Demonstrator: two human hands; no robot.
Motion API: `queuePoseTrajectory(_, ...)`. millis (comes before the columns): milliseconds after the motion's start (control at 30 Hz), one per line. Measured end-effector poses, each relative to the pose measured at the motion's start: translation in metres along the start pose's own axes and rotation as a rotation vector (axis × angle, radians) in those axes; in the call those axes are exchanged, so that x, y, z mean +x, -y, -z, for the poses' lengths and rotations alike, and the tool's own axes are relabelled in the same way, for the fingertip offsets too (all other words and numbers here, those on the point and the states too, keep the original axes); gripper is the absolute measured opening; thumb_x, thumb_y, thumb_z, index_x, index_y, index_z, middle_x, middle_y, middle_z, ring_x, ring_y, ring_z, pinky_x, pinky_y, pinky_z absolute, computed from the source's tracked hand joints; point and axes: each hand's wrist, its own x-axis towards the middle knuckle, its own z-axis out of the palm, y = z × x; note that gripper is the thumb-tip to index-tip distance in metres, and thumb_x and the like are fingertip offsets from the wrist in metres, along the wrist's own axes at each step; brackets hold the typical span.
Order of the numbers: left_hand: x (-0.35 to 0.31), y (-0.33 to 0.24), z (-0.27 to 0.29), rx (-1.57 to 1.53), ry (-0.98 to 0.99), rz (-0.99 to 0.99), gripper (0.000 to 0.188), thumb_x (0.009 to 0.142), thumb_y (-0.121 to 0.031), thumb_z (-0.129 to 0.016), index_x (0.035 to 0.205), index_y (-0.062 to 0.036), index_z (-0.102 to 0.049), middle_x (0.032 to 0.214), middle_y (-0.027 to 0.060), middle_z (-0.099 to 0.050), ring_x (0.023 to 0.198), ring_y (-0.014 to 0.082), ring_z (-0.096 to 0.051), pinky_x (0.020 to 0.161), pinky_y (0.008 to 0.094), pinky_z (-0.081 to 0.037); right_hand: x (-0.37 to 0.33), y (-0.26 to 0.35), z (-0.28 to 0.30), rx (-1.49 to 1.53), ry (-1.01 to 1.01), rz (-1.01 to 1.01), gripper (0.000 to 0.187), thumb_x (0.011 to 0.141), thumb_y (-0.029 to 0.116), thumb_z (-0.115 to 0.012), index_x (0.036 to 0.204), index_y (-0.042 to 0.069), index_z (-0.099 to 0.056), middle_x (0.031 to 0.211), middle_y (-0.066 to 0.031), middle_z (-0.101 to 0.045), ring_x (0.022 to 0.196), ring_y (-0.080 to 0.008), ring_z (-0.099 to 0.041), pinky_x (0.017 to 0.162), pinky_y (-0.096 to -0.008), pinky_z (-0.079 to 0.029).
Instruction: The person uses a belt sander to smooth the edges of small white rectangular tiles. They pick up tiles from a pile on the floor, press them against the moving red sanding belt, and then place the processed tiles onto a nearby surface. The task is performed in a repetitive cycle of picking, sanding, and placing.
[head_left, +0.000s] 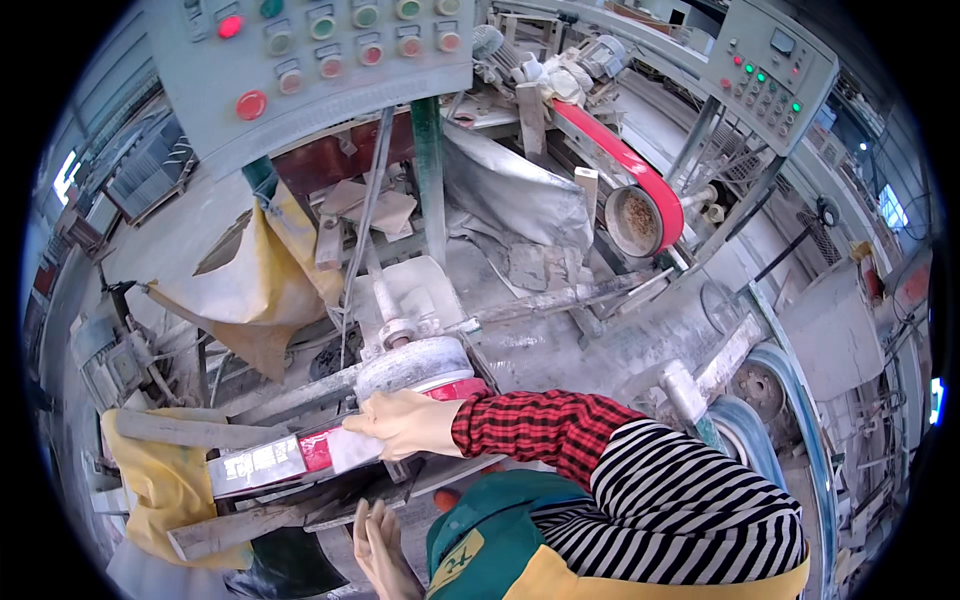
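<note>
My right hand [405, 425], in a cream glove, reaches across from the right with its fingers closed over a pale flat rectangular piece [352, 450]. This piece lies against the red belt [316, 450] of a belt sander, just in front of its dusty white wheel [412, 368]. Further left along the belt is another bright, shiny rectangular patch [262, 466]; whether it is a loose piece cannot be made out. Below, at the lower edge, my left hand [385, 550] is raised near the machine's frame, its fingers stretched out and nothing visible in them.
A grey control panel [330, 90] with coloured buttons stands ahead, and a second panel [770, 75] at the far right. Yellow cloth [160, 480] drapes the sander's left end. Another red belt [625, 150] runs behind. A blue-grey belt [750, 440] stands close on my right.
</note>
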Motion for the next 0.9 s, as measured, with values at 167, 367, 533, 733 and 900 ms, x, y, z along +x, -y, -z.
queuePoseTrajectory(167,0.040,-0.036,-0.078,-0.295,0.270,-0.150,0.059,0.119,-0.041,-0.050,0.165,-0.0069,-0.036,0.166,0.0173,-0.046,0.146,0.0280,-0.054,0.119,0.0431,-0.047,-0.006,0.018,-0.028,0.775,-0.008,-0.349,0.026,0.098,0.029,-0.072,0.111,0.007,-0.066,0.080,-0.0144,-0.069,0.069,-0.0292,-0.070,0.059,-0.0432,-0.053)
queuePoseTrajectory(367,0.094,-0.015,-0.058,-0.276,0.163,-0.060,0.058,0.118,-0.045,-0.049,0.158,-0.0026,-0.046,0.157,0.0171,-0.056,0.137,0.0305,-0.062,0.117,0.0481,-0.050,-0.046,0.050,0.002,0.408,-0.073,-0.311,0.093,0.091,0.050,-0.081,0.167,0.012,-0.043,0.150,-0.0320,-0.057,0.130,-0.0463,-0.065,0.103,-0.0492,-0.059)
queuePoseTrajectory(533,0.111,-0.023,-0.061,-0.405,0.229,0.070,0.058,0.117,-0.041,-0.046,0.159,-0.0010,-0.046,0.156,0.0213,-0.057,0.140,0.0336,-0.061,0.118,0.0527,-0.050,-0.047,0.009,-0.010,0.720,-0.319,-0.252,0.052,0.106,0.020,-0.072,0.155,0.006,-0.060,0.134,-0.0162,-0.074,0.124,-0.0234,-0.071,0.108,-0.0375,-0.056)
queuePoseTrajectory(733,0.087,-0.070,-0.091,-0.262,0.278,0.201,0.064,0.115,-0.050,-0.051,0.158,-0.0022,-0.052,0.146,0.0169,-0.066,0.127,0.0285,-0.070,0.104,0.0445,-0.060,-0.055,0.023,0.010,0.835,-0.335,-0.233,0.073,0.096,0.022,-0.086,0.160,0.005,-0.055,0.144,-0.0170,-0.068,0.129,-0.0263,-0.067,0.113,-0.0396,-0.054)
queuePoseTrajectory(900,0.076,-0.083,-0.072,-0.223,0.239,0.213,0.064,0.115,-0.051,-0.052,0.156,-0.0017,-0.054,0.145,0.0162,-0.067,0.122,0.0265,-0.072,0.100,0.0416,-0.061,-0.007,0.023,0.003,0.775,-0.456,-0.266,0.082,0.092,0.029,-0.090,0.161,0.002,-0.053,0.153,-0.0187,-0.064,0.137,-0.0302,-0.064,0.120,-0.0430,-0.049)
